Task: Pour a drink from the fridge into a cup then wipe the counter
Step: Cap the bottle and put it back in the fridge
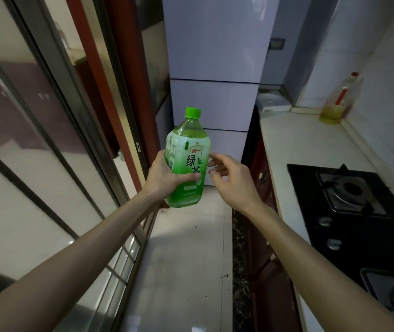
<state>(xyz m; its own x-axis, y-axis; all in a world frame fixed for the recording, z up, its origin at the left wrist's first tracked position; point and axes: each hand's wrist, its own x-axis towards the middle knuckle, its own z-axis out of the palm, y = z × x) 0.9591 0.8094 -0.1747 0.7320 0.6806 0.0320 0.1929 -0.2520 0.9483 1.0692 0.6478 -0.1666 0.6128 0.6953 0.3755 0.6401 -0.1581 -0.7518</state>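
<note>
Green plastic tea bottle (pixel 187 159) with green screw cap and white-green label bearing Chinese characters: held upright in front of the tall white three-door fridge (pixel 215 68), all doors closed, gripped around its lower body by the left hand (pixel 165 176); the right hand (pixel 229 178), fingers loosely curled and empty, sits just right of the bottle, not touching it. Pale stone counter (pixel 294 144), right of the fridge: carries a black glass gas hob (pixel 349 204) with metal burners and knobs, and, nearer the fridge by the white wall, a clear plastic oil jug (pixel 339 101) with red cap holding yellow oil. Left of the fridge: metal-framed sliding glass door (pixel 47 140) over a light tiled floor (pixel 186 259).
</note>
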